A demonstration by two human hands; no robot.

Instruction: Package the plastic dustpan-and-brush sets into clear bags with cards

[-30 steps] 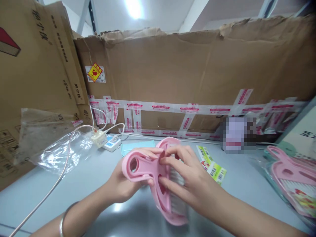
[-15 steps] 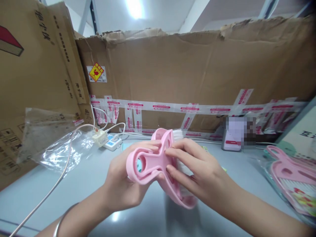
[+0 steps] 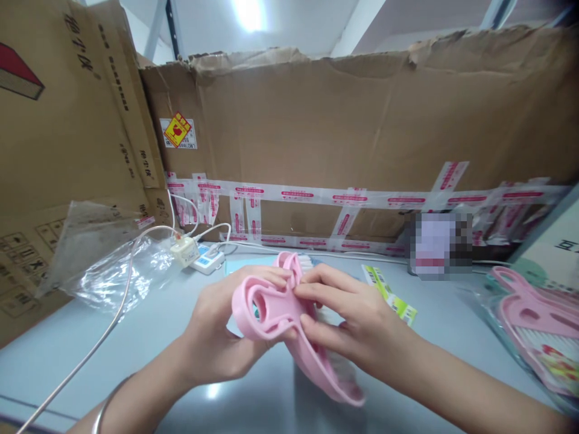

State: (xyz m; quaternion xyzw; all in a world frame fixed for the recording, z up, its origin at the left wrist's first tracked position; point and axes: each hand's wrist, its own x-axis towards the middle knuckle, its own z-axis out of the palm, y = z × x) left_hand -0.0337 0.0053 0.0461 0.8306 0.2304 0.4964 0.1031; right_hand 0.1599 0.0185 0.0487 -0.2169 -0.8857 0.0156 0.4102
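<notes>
Both my hands hold a pink plastic brush (image 3: pixel 275 310) with pale bristles above the grey table (image 3: pixel 253 410). My left hand (image 3: pixel 221 337) grips its looped handle end from the left, thumb under and fingers over. My right hand (image 3: pixel 357 319) pinches the brush body from the right, fingers on the bristle side. The brush tilts down to the right, its lower end close to the table.
Cardboard walls (image 3: pixel 362 138) stand behind and at left. A clear plastic bag (image 3: pixel 104 265), a power strip (image 3: pixel 205 259) with cables and green-yellow labels (image 3: pixel 391 295) lie on the table. Bagged pink brushes (image 3: pixel 538 325) are piled at right.
The brush has turned in my hands, its lower end swinging down and right toward the table. Both hands stayed on it, shifting slightly.
</notes>
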